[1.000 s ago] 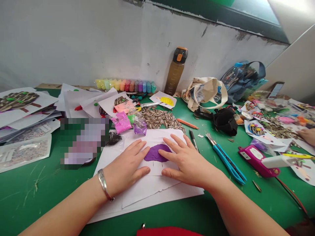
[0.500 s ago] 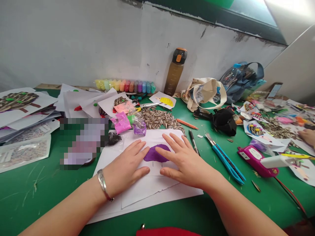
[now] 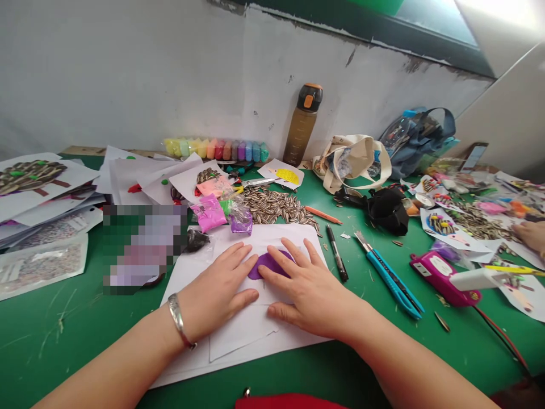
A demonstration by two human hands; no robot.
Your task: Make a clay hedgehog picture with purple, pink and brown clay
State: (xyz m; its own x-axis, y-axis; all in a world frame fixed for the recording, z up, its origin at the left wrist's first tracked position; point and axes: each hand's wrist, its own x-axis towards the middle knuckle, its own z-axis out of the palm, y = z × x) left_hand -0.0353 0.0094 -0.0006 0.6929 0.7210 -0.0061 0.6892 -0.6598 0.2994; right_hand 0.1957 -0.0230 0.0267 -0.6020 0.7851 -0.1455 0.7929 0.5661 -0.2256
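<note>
Lower centre: Where something red (image 3: 289, 401) shows at the bottom edge, white sheets (image 3: 187, 363) lie just beyond it on the green table (image 3: 85, 341).
Left hand (image 3: 217, 284): palm down on the paper, fingers extended and slightly apart, fingertips beside the purple patch; a silver bracelet (image 3: 179, 321) circles the wrist.
Right hand (image 3: 306, 284): open wide, its spread fingers lying over the patch's right part.
Purple patch (image 3: 254, 274): flat on the top sheet at the centre of the frame, between the hands and partly covered.
Right of the sheets: a black pen (image 3: 337, 253), then a blue cutter (image 3: 394, 284) and a magenta device (image 3: 443, 275).
Beyond the sheets: pink packet (image 3: 208, 213), purple packet (image 3: 241, 222), striped seeds (image 3: 276, 205) and an orange pencil (image 3: 323, 215).
Right edge: another person's hand (image 3: 532, 236) near more seeds.
Upper centre: a row of coloured packs (image 3: 217, 149) and a brown bottle (image 3: 300, 128) by the grey wall (image 3: 128, 74).
</note>
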